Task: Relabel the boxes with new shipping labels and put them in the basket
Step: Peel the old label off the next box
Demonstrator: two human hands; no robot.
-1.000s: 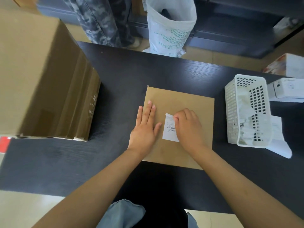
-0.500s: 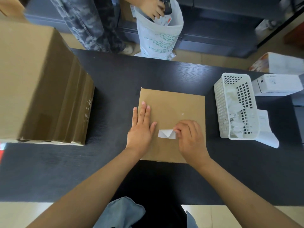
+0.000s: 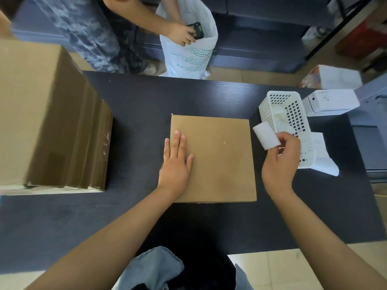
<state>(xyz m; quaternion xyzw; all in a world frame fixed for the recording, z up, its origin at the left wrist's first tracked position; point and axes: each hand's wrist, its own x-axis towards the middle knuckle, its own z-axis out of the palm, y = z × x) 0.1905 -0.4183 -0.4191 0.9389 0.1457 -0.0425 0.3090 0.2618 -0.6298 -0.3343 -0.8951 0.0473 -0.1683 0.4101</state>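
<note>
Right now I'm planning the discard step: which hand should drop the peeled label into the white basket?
Right. The right hand already pinches the peeled label beside the white basket; the left hand lies flat on the flat cardboard box.

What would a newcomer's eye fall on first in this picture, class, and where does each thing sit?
First the flat brown box at the middle of the dark table, with the left hand pressed flat on it. Next, the right hand pinching a white label beside the white basket. A big cardboard carton looms at left.
</note>
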